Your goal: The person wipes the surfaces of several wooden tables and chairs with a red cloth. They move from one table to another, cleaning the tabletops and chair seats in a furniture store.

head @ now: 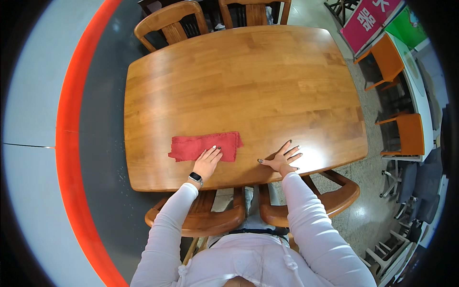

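Note:
A folded red cloth (186,147) lies flat on the wooden tabletop (236,86), left of the middle of the near edge. My left hand (208,161) rests palm down on the cloth's near side, fingers extended and close together; a dark-faced watch (195,177) is on that wrist. To the right, my right hand (282,158) is spread palm down on the bare wood near the same edge, holding nothing. The cloth and my right hand are apart.
Two wooden chairs (215,220) (337,195) stand at the near edge, on either side of me. More wooden chairs (172,28) are at the far edge. A grey wall with an orange band (68,129) is on the left; orange chairs (410,132) stand by a white table on the right.

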The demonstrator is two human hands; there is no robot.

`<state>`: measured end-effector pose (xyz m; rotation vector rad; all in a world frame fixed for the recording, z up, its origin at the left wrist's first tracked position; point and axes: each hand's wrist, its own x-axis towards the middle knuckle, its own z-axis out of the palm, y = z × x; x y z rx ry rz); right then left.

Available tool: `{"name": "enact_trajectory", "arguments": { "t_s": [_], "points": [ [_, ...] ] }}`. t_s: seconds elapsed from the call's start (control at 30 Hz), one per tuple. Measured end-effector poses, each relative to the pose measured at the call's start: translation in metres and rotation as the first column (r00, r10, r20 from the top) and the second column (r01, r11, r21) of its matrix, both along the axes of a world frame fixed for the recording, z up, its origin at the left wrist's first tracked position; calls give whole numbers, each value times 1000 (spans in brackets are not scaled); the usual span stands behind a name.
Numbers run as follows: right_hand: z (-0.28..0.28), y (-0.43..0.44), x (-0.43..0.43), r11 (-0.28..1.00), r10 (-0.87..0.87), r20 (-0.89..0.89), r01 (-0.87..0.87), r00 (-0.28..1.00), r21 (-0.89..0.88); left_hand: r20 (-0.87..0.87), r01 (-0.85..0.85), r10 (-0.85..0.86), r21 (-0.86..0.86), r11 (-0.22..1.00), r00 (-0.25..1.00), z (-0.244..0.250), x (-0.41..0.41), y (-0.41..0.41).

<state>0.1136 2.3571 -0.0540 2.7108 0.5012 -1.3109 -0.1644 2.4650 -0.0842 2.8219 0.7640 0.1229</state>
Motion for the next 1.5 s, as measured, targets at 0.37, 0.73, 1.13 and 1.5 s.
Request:
{"name": "enact_trajectory", "arguments": {
  "t_s": [0.37,0.73,1.13,1.5],
  "points": [
    [-4,-2,2,1000,-17,7,17,1000,4,186,-15,73,-299,954,980,39,62,-16],
    [-5,-5,5,1000,-18,-14,18,1000,16,217,-344,523,-543,766,824,48,60,-12],
    [11,5,0,998,-61,-68,62,996,11,444,-447,511,-249,859,736,23,111,23],
    [11,2,3,997,-82,-73,82,994,-2,484,-390,424,-174,904,766,18,120,-6]
  ]
}}
